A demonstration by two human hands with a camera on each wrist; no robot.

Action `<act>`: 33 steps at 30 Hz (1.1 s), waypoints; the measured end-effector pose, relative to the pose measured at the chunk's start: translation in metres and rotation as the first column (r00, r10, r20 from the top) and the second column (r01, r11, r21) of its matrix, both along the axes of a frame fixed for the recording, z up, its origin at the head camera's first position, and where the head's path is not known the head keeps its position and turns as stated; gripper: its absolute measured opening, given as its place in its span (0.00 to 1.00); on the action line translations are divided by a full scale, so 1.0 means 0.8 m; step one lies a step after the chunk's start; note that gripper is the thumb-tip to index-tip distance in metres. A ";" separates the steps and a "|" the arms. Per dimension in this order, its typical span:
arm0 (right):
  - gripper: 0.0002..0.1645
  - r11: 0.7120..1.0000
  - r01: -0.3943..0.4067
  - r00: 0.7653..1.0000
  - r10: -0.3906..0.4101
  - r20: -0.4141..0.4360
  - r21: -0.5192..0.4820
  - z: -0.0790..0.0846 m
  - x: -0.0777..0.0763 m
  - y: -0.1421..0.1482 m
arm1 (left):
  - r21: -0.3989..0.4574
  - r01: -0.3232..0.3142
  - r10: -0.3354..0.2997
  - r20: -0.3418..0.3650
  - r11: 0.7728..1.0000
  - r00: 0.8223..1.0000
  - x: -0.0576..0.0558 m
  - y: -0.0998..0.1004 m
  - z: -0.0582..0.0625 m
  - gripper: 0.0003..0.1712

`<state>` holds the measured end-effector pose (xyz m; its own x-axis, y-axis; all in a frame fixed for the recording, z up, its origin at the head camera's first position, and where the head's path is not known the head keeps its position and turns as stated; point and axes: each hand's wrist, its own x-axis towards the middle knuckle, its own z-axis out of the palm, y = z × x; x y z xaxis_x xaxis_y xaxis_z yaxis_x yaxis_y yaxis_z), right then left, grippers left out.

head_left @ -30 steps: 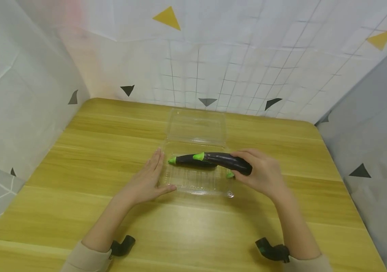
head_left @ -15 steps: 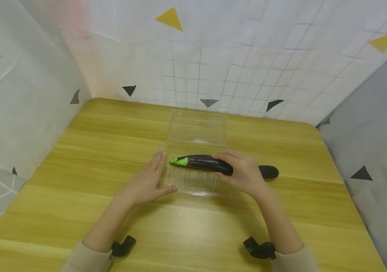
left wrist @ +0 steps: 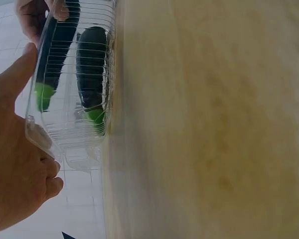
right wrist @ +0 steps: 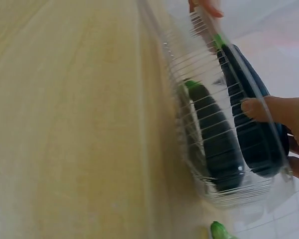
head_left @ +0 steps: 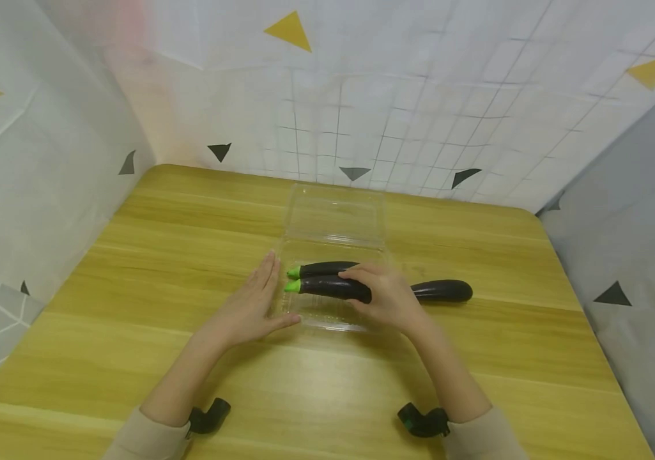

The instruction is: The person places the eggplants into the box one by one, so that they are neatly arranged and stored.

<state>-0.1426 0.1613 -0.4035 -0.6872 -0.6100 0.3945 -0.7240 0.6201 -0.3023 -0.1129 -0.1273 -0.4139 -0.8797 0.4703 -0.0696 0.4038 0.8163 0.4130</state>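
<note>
A clear plastic clamshell box (head_left: 327, 314) lies with its lid (head_left: 335, 214) folded back. One dark eggplant (head_left: 327, 267) with a green stem end rests inside; the left wrist view shows this lower eggplant (left wrist: 92, 67) through the ribbed wall. My right hand (head_left: 387, 295) grips a second eggplant (head_left: 331, 286) by its right part, above the box floor and on the near side of the first. In the right wrist view the held eggplant (right wrist: 251, 119) sits higher than the other. My left hand (head_left: 246, 310), fingers straight, rests against the box's left side, thumb at the front corner.
A third eggplant (head_left: 445, 291) lies on the wooden table (head_left: 189, 223) to the right of the box, partly hidden behind my right hand. White sheets (head_left: 235, 102) with triangle prints stand around the table's back and sides.
My right hand has carried its eggplant left and down, from the box's right side to beside the first eggplant. The third eggplant has come into fuller view. My left hand stays put.
</note>
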 end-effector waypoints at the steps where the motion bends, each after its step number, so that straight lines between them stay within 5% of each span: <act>1: 0.29 1.000 -0.002 1.000 0.002 0.006 0.005 -0.003 -0.001 -0.001 | 0.000 0.000 0.000 0.000 1.000 1.000 0.000 0.000 0.000 0.65; 15: 0.28 0.985 0.053 0.985 -0.079 0.153 0.167 -0.018 -0.006 -0.007 | 0.008 -0.009 0.009 -0.005 1.000 1.000 -0.001 0.002 -0.001 0.64; 33: 0.35 0.980 0.085 0.980 -0.115 0.163 0.181 -0.020 -0.006 -0.009 | 0.002 -0.011 0.011 0.006 1.000 1.000 0.000 0.001 -0.001 0.64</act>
<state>-0.1470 0.1543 -0.4198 -0.7966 -0.5828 0.1607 -0.6020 0.7404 -0.2990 -0.1125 -0.1266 -0.4143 -0.8842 0.4611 -0.0739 0.3926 0.8197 0.4171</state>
